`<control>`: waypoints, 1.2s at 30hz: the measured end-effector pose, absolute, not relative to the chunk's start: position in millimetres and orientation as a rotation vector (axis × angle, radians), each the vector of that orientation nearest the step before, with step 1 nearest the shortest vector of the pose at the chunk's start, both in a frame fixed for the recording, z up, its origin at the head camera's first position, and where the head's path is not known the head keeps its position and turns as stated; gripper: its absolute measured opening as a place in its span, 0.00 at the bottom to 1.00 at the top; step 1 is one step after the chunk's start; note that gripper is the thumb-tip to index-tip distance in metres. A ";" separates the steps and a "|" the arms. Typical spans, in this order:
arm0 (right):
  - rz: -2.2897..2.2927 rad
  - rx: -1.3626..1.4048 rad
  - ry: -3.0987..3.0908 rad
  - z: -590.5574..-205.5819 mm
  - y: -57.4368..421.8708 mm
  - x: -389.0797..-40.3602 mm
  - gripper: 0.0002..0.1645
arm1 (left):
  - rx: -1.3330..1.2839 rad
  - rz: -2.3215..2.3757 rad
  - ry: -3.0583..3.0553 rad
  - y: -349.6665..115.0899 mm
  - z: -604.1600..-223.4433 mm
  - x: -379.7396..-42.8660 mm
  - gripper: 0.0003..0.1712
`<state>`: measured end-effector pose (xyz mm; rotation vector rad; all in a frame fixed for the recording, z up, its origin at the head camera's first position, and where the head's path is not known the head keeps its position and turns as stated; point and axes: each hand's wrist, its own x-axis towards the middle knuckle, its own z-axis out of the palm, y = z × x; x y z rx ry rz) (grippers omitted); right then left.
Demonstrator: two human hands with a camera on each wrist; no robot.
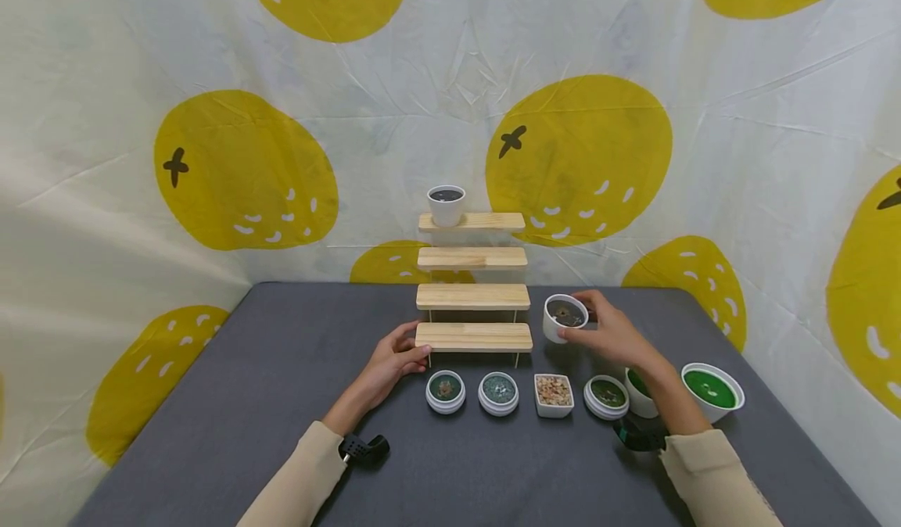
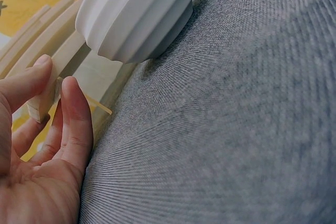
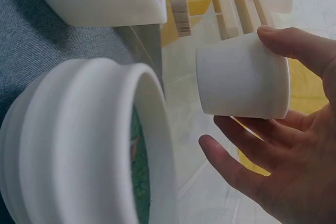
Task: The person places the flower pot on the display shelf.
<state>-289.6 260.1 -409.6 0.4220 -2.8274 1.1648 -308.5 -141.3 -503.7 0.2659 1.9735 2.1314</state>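
A tiered wooden stand with several pale planks stands toward the back of the table. My left hand grips the left end of its lowest plank; in the left wrist view the thumb lies over the plank and fingers reach beneath. To the right of the stand, my right hand holds a small white pot with dark filling, raised and slightly tilted. The right wrist view shows this white pot between thumb and fingers. Another white pot sits on the top plank's left side.
Before the stand is a row: two ribbed white pots, a square dish of pinkish-tan bits, and a third ribbed pot. Further right, a green-filled pot is partly behind my right forearm, beside a larger green-filled bowl.
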 end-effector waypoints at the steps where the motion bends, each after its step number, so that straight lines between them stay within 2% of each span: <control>1: 1.172 0.416 -2.820 -408.8 260.0 -289.4 0.47 | 0.268 2.131 1.974 -141.2 -503.7 -308.7 0.42; 10: 1.276 0.415 -2.799 -398.2 257.0 -287.0 0.49 | 0.266 2.125 1.979 -142.8 -503.0 -307.8 0.43; 26: 1.331 0.494 -2.732 -375.8 253.8 -288.6 0.46 | 0.272 2.128 1.973 -141.2 -504.6 -307.3 0.43; 36: 1.361 0.474 -2.705 -362.7 247.9 -290.8 0.47 | 0.277 2.134 1.976 -141.3 -505.9 -308.4 0.43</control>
